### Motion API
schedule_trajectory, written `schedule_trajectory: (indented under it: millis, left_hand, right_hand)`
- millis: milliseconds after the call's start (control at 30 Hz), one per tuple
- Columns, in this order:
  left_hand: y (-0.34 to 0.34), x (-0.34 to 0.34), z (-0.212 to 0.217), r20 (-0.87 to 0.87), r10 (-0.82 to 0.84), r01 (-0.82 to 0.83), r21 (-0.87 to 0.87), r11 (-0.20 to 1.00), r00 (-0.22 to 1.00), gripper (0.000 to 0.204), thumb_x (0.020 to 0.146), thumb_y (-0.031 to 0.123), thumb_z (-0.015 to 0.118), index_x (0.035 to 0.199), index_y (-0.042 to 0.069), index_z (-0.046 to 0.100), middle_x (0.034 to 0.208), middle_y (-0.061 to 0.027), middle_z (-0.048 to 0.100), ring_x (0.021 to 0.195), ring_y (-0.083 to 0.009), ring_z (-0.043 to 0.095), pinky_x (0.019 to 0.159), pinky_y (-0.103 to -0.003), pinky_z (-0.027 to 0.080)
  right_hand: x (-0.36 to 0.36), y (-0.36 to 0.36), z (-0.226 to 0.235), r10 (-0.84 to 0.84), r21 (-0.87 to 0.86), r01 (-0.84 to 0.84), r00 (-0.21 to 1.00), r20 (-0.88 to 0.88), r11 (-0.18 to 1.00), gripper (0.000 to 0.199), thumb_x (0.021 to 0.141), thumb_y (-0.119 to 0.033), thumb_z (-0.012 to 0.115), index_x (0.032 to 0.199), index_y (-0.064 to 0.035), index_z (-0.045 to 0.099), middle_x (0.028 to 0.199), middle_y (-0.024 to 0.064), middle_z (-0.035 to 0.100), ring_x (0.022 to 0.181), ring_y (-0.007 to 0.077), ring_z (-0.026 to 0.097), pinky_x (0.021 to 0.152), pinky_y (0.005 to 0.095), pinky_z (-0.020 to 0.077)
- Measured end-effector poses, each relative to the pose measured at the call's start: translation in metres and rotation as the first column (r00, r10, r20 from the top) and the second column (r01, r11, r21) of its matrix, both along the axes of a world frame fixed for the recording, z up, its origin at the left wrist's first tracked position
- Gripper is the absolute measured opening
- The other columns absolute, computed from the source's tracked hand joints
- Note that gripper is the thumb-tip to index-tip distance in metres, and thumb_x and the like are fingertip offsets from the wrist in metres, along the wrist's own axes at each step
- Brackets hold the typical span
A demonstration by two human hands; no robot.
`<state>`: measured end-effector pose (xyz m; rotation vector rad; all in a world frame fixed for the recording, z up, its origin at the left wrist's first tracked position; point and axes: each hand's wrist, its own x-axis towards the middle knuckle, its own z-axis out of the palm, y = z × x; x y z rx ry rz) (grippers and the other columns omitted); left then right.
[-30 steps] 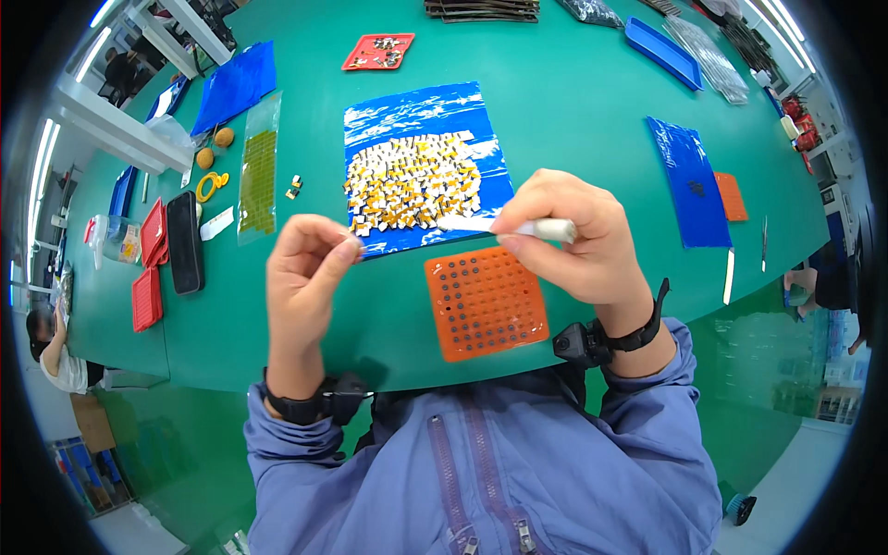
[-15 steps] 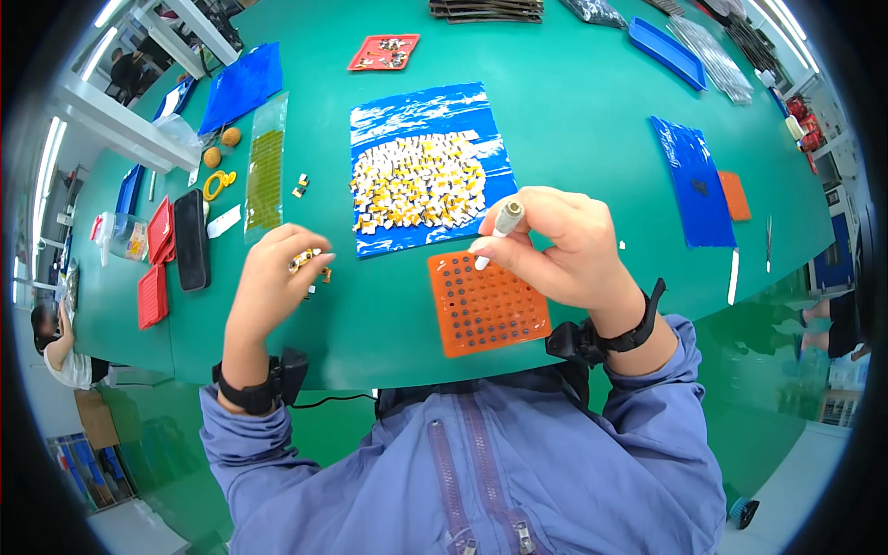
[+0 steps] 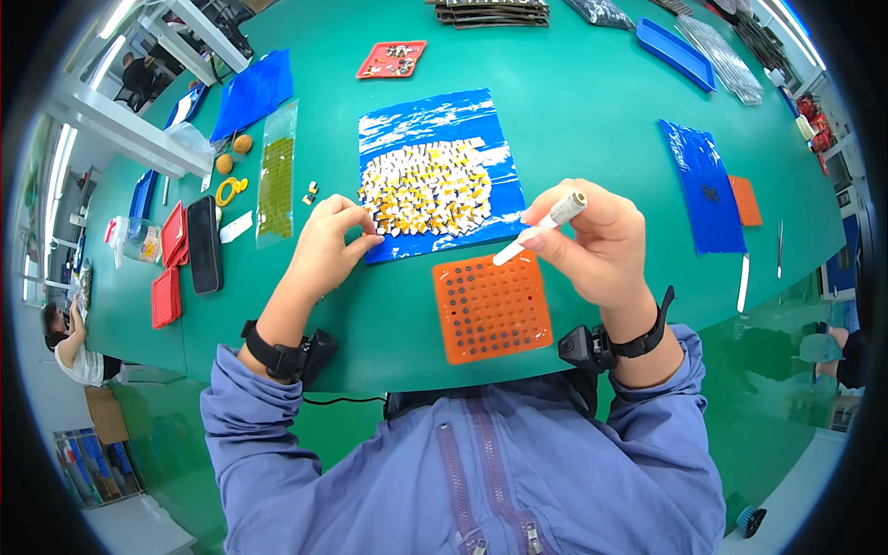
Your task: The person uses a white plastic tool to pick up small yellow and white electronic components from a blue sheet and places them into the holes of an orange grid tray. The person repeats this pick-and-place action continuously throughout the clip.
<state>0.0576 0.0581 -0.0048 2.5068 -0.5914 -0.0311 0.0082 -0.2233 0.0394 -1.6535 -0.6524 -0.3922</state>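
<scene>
My right hand [image 3: 601, 245] grips a white pen-shaped tool [image 3: 561, 213] between thumb and fingers. The tool's narrow white end slants down over the far edge of an orange tray [image 3: 509, 319] with rows of small holes. Dark round pieces fill several holes, mostly along the left and near sides. My left hand [image 3: 330, 245] is curled, its thumb and forefinger close together at the left edge of a blue sheet [image 3: 435, 116]. Many small white-and-yellow pieces [image 3: 430, 190] lie spread on that sheet. Whatever lies inside the left fingers is hidden.
Left of the sheet are a yellow-green strip [image 3: 276, 190], yellow scissors [image 3: 229, 191], a black phone-like slab [image 3: 204, 245] and red trays [image 3: 166, 298]. A red tray of small parts [image 3: 392, 60] stands beyond. Rightward lie a blue sheet [image 3: 703, 194] and tweezers [image 3: 780, 250].
My left hand has moved right and forward to the sheet's left edge; the small pieces seen in it before are now hidden. The pen-shaped tool in my right hand has tilted over.
</scene>
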Motion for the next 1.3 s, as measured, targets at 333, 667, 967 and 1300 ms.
schedule_trajectory:
  millis: [333, 667, 967, 1300]
  left_hand:
    - [-0.031, -0.05, 0.038, -0.289, -0.532, -0.148, -0.945, 0.291, 0.796, 0.012, 0.081, 0.007, 0.058, 0.082, 0.005, 0.046, 0.073, -0.0049, 0.052, 0.07, -0.0141, 0.051, 0.063, -0.025, 0.041]
    - [-0.056, -0.055, 0.016, -0.059, -0.734, -0.19, -0.977, -0.097, 0.677, 0.012, 0.083, 0.009, 0.056, 0.084, 0.005, 0.045, 0.071, -0.0093, 0.052, 0.068, -0.0177, 0.051, 0.06, -0.029, 0.041]
    - [-0.056, -0.056, 0.01, -0.078, -0.668, -0.157, -0.986, -0.06, 0.74, 0.013, 0.083, 0.009, 0.056, 0.083, 0.006, 0.044, 0.07, -0.0091, 0.052, 0.068, -0.0182, 0.052, 0.063, -0.03, 0.043]
    - [-0.054, -0.06, 0.011, -0.086, -0.638, -0.135, -0.991, -0.028, 0.765, 0.01, 0.083, 0.006, 0.055, 0.083, 0.005, 0.045, 0.071, -0.0074, 0.051, 0.068, -0.0176, 0.052, 0.064, -0.029, 0.042]
  right_hand:
    - [-0.008, -0.002, 0.003, 0.387, 0.306, -0.286, 0.852, -0.353, 0.908, 0.011, 0.075, 0.003, 0.063, 0.085, 0.0013, 0.059, 0.08, 0.0055, 0.061, 0.073, 0.009, 0.059, 0.064, 0.0199, 0.0457]
    - [-0.007, 0.001, 0.001, 0.401, 0.267, -0.318, 0.84, -0.365, 0.91, 0.011, 0.077, 0.001, 0.062, 0.087, 0.0009, 0.059, 0.079, 0.0056, 0.062, 0.073, 0.009, 0.059, 0.064, 0.02, 0.0461]
    - [-0.004, 0.001, 0.001, 0.245, 0.017, -0.251, 0.929, -0.277, 0.968, 0.009, 0.077, -0.002, 0.062, 0.085, 0.0004, 0.059, 0.076, 0.0052, 0.061, 0.068, 0.0107, 0.057, 0.06, 0.0223, 0.044]
    - [-0.002, 0.003, 0.003, 0.217, -0.242, -0.226, 0.974, -0.064, 0.944, 0.007, 0.076, -0.005, 0.061, 0.083, -0.002, 0.058, 0.073, 0.007, 0.056, 0.065, 0.0176, 0.054, 0.056, 0.0273, 0.0412]
